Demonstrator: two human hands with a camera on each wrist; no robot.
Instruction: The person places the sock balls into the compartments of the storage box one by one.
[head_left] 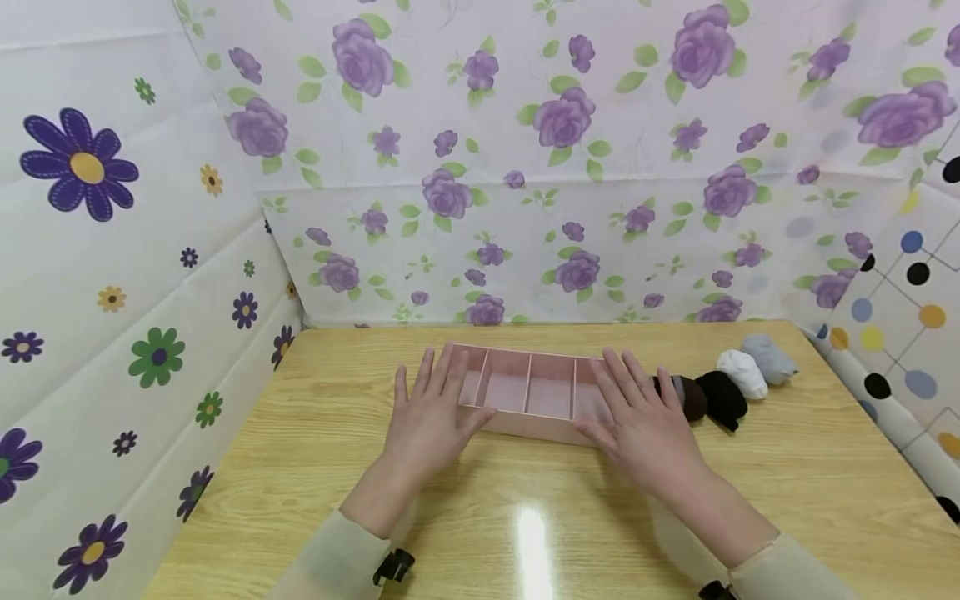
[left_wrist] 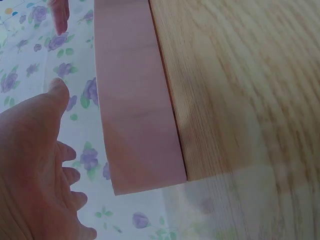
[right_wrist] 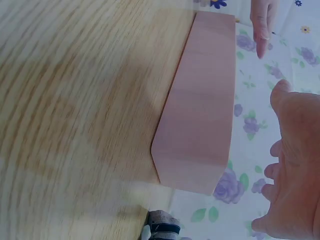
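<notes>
A long pink box point(head_left: 517, 424) with upright dividers stands on the table, its visible compartments bare. My left hand point(head_left: 427, 421) hovers over the box's left end, fingers spread and straight. Over the right end is my right hand point(head_left: 641, 421), likewise spread, palm down. In the left wrist view a gap shows between the left hand point(left_wrist: 35, 160) and the box wall point(left_wrist: 135, 110). The right wrist view shows the right hand point(right_wrist: 297, 160) apart from the box too. Neither hand holds anything. The right hand partly hides the box's right end.
Right of the box lies a row of rolled cloth bundles resembling socks: brown point(head_left: 693, 398), black point(head_left: 722, 400), white point(head_left: 742, 372) and grey point(head_left: 770, 358). Part of the row is behind the right hand. Flowered cloth point(head_left: 487, 192) hangs behind the wooden table point(head_left: 315, 467); patterned sheets flank it.
</notes>
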